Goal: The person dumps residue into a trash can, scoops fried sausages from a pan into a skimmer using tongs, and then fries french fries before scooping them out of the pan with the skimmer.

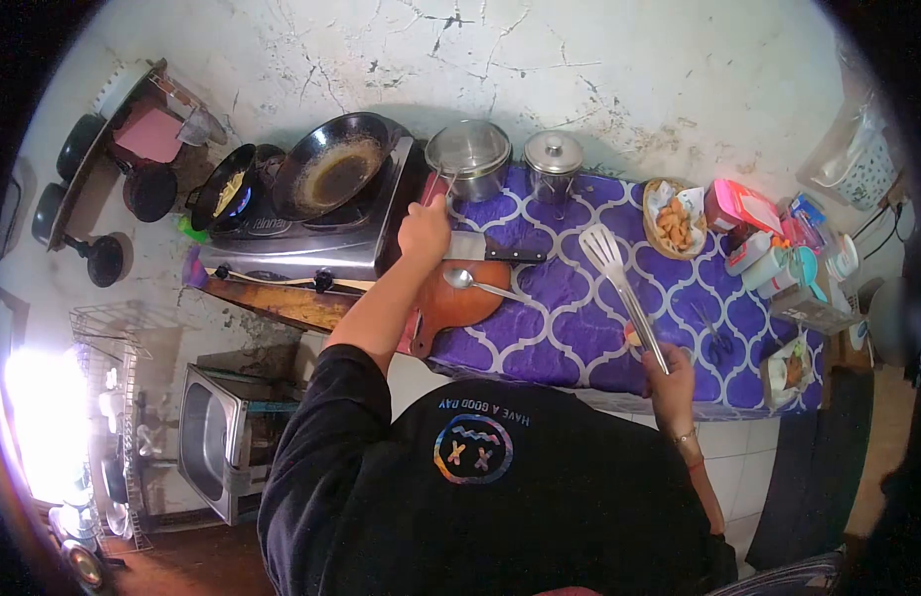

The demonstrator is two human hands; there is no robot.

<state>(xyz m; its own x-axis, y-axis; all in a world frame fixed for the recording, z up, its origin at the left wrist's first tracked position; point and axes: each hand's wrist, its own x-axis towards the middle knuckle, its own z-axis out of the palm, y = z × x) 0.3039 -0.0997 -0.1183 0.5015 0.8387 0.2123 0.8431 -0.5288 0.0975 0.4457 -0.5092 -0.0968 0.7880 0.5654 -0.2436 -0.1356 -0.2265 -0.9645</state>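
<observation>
Cracked plaster wall [401, 60] is seen behind a surface [555, 333] covered in purple patterned cloth. By the right hand [671, 385], a slotted turner [620, 282] is gripped near its handle's end, blade raised over the cloth. The left hand [424, 230] is curled beside a pot [482, 187] topped by a mesh strainer [467, 147]; whether anything is pinched there cannot be told. Close by, a knife [467, 245] and spoon [460, 279] are laid partly on the cutting board [472, 310]. Farther left, a wok [331, 177] and a smaller frying pan [222, 204], lit beneath, are set on the gas stove [311, 256]. The turner is best gripped firmly, clear of the knife; the left sleeve should be kept off the stove.
</observation>
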